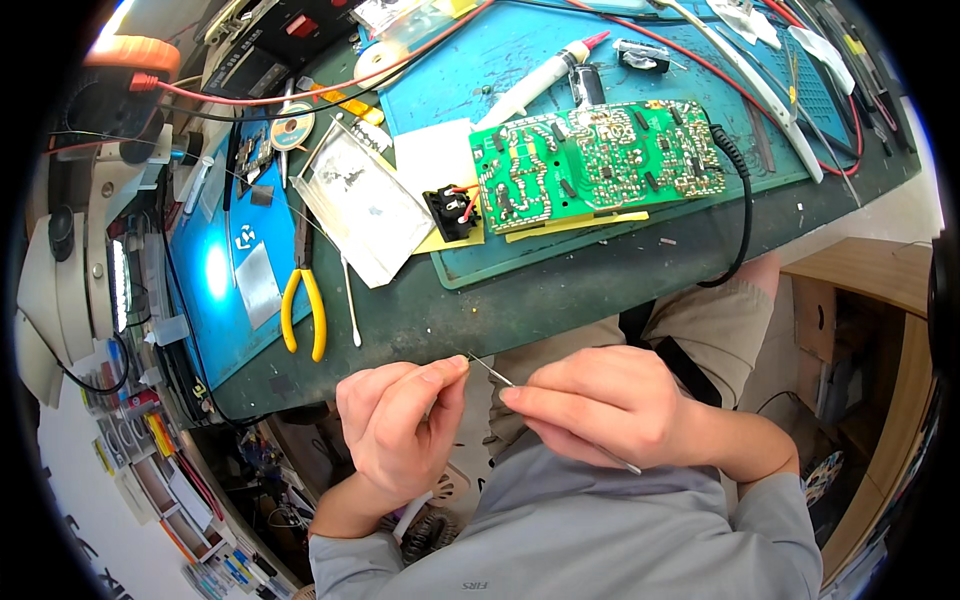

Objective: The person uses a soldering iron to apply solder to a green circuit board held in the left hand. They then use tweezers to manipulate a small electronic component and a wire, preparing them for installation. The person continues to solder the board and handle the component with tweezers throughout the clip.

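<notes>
My left hand (405, 420) is closed in a pinch near the table's front edge, its fingertips on something too small to make out. My right hand (610, 405) grips a thin pointed metal tool (493, 374), whose tip reaches the left fingertips. Its other end sticks out below the right palm. Beyond the hands, a green circuit board (600, 165) lies with its soldered side up. A black socket (453, 213) on short wires sits at its left end, and a black cable (742, 200) curves from its right end.
Yellow-handled pliers (303, 310), a cotton swab (351, 305) and a clear shallow tray (365, 200) lie left of the board. A syringe (535, 85) rests behind it on the blue mat (440, 85). Red and black leads cross the back. A wooden cabinet (865, 270) stands at right.
</notes>
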{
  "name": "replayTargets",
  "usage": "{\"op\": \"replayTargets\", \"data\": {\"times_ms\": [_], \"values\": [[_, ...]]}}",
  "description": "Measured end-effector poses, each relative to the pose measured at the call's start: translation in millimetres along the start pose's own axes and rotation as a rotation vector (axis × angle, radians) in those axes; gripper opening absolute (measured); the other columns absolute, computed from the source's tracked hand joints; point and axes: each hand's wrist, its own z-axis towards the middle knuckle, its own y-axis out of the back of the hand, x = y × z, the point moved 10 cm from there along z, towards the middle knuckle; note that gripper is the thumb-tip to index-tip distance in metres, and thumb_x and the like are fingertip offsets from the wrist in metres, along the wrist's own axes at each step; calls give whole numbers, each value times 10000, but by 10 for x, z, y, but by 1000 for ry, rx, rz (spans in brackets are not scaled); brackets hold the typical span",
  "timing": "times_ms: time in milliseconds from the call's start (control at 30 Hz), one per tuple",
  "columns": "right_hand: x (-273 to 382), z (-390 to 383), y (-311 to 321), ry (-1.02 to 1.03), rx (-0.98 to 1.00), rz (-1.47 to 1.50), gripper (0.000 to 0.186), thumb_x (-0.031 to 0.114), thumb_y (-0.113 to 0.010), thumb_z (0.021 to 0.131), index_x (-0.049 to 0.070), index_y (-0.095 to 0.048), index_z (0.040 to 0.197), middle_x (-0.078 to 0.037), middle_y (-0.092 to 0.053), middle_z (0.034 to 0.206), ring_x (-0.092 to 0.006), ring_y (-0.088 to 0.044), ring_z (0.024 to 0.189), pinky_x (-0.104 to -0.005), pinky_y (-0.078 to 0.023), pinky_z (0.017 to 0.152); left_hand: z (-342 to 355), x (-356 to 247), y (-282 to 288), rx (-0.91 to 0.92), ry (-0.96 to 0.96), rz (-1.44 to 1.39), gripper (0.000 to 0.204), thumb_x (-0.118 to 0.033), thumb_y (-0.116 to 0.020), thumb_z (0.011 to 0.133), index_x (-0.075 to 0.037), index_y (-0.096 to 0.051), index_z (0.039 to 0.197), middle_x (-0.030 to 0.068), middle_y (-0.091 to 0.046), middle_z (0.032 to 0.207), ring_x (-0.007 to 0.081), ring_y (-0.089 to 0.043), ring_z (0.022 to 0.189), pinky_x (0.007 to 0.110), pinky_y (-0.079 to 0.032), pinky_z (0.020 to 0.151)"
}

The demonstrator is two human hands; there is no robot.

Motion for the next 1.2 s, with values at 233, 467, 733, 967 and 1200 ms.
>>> {"op": "replayTargets", "data": {"times_ms": [233,467,733,967,1200], "values": [[16,83,150,-19,-41,-49,376,76,-795,748,4,-704,1106,-72,-662,874,-216,-650,664,-309,-521,541,-132,316,-72,35,422,-597,501,100,-755,811,-24,-497,1222,87,-714,987,157,-655,844,279,-475,733],[222,125,101,219,-210,-66,295,57,-807,726,11,-735,1008,-65,-667,835,-163,-640,633,-274,-502,498,-211,263,-269,169,905,-1317,466,106,-676,881,1,-444,1271,132,-683,1000,160,-681,923,262,-553,794],[287,124,77,225,-222,-211,256,39,-769,673,6,-721,923,-62,-651,806,-168,-636,617,-276,-514,504,-257,271,-274,227,937,-1192,485,104,-698,871,2,-454,1278,142,-696,1003,187,-706,919,259,-565,790],[247,193,64,125,-151,-168,240,25,-790,694,30,-691,912,-57,-639,784,-181,-610,584,-286,-490,489,-50,-12,68,36,177,-616,566,135,-726,827,4,-438,1297,182,-707,1032,262,-727,927,355,-597,788],[195,210,38,57,-162,-92,248,5,-806,700,29,-691,919,-71,-639,769,-206,-614,582,-299,-494,497,-12,-112,120,26,-32,-396,630,139,-746,795,0,-432,1323,179,-710,1028,294,-732,904,373,-599,777]]}}
